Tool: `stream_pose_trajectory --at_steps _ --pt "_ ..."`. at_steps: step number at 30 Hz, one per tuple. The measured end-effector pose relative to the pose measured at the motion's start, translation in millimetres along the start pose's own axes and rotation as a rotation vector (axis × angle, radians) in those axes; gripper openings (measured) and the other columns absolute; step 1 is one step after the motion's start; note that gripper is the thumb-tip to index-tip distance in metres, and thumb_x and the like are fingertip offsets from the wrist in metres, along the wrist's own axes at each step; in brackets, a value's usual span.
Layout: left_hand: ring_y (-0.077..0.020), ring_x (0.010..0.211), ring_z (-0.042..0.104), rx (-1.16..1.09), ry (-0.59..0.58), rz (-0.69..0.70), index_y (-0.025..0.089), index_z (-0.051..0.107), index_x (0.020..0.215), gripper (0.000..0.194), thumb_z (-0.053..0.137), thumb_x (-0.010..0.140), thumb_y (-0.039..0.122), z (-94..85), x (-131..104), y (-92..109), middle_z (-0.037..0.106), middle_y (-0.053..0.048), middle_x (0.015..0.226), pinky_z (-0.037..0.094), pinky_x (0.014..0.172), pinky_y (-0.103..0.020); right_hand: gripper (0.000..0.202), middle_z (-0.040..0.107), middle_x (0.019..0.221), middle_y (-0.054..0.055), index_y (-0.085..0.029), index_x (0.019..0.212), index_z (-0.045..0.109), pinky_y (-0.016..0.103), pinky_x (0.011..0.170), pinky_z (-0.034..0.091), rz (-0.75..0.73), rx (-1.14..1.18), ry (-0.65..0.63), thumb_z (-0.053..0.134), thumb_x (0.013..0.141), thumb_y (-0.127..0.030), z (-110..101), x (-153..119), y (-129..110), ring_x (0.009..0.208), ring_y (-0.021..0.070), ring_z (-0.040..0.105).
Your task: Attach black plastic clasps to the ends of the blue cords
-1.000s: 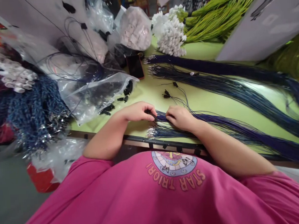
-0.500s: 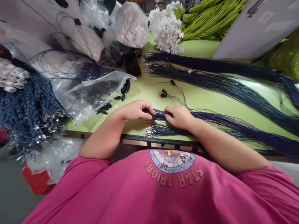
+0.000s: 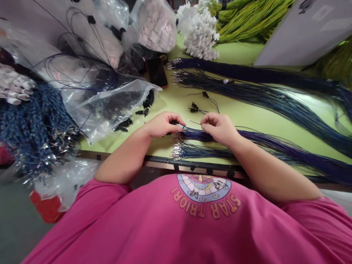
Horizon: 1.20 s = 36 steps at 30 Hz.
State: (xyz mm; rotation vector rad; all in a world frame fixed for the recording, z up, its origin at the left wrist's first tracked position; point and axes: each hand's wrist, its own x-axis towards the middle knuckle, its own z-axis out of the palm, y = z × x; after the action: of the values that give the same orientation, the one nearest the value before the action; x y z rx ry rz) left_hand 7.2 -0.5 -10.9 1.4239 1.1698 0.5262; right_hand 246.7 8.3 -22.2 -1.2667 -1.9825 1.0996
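Observation:
Over the left end of a dark blue wire bundle [image 3: 199, 135], my left hand [image 3: 166, 124] has thumb and fingers closed on a small dark connector [image 3: 181, 126]. My right hand [image 3: 219, 127], just to its right, pinches a thin wire [image 3: 194, 122] whose end points left. A second bundle [image 3: 194, 150] with bare metal ends lies nearer the table edge. Beyond my right hand are black connectors [image 3: 194, 107] with wires attached.
A clear bag [image 3: 105, 108] with black connectors lies left, beside a phone [image 3: 156, 72]. Two long dark wire bundles [image 3: 243, 70] stretch right. White connectors [image 3: 201, 33] and yellow-green wires [image 3: 252, 15] are at the back. Blue twisted wires [image 3: 32, 126] hang at left.
My right hand has risen off the bundle and moved slightly right, now with a single wire at its fingertips. My left hand has shifted slightly away from my body. The view has shifted a little.

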Motion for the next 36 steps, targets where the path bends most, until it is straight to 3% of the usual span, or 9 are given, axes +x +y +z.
stream_pose_trajectory --at_steps 2,6,8,15,18,36 --pt "-0.0071 0.056 0.053 -0.096 0.034 -0.007 0.012 0.067 0.085 0.026 0.076 0.065 0.024 4.3 2 -1 0.063 0.001 0.067 0.042 0.059 -0.023 0.021 0.058 0.057 -0.002 -0.015 0.085 0.070 0.026 0.055 0.037 -0.065 -0.073 0.000 0.059 0.077 -0.031 2 -4 -3 0.051 0.0102 0.045" --pt "-0.0070 0.053 0.054 -0.218 0.044 -0.009 0.013 0.066 0.085 0.027 0.078 0.063 0.022 9.0 3 -4 0.063 0.001 0.063 0.041 0.055 -0.022 0.030 0.070 0.077 0.003 -0.017 0.100 0.073 0.027 0.066 0.043 -0.208 -0.134 -0.010 0.053 0.087 -0.035 6 -11 -5 0.065 0.0125 0.056" --pt "-0.0066 0.054 0.055 -0.257 0.038 -0.015 0.013 0.066 0.086 0.028 0.079 0.063 0.023 9.3 3 -4 0.066 0.000 0.067 0.042 0.055 -0.022 0.031 0.069 0.073 0.002 -0.017 0.105 0.072 0.027 0.064 0.043 -0.212 -0.132 0.015 0.054 0.086 -0.034 7 -13 -6 0.061 0.0122 0.056" --pt "-0.0055 0.054 0.055 -0.303 0.041 -0.035 0.012 0.066 0.086 0.027 0.079 0.063 0.020 9.9 4 -5 0.067 0.000 0.070 0.041 0.053 -0.020 0.023 0.070 0.078 0.004 -0.017 0.080 0.069 0.027 0.071 0.044 -0.220 -0.174 0.112 0.049 0.087 -0.027 6 -12 -5 0.072 0.0148 0.060" --pt "-0.0051 0.054 0.055 -0.300 0.055 -0.037 0.013 0.065 0.086 0.026 0.078 0.064 0.019 10.5 5 -5 0.069 -0.001 0.074 0.041 0.054 -0.020 0.022 0.069 0.073 0.003 -0.017 0.079 0.069 0.027 0.066 0.042 -0.161 -0.187 0.116 0.052 0.085 -0.030 6 -11 -4 0.066 0.0146 0.058" --pt "-0.0051 0.051 0.054 -0.283 0.108 -0.065 0.012 0.063 0.088 0.023 0.074 0.068 0.018 12.3 6 -4 0.067 -0.001 0.072 0.041 0.053 -0.021 0.026 0.072 0.082 0.006 -0.018 0.082 0.069 0.029 0.069 0.041 -0.159 -0.417 0.087 0.046 0.088 -0.027 8 -9 1 0.075 0.0180 0.062"
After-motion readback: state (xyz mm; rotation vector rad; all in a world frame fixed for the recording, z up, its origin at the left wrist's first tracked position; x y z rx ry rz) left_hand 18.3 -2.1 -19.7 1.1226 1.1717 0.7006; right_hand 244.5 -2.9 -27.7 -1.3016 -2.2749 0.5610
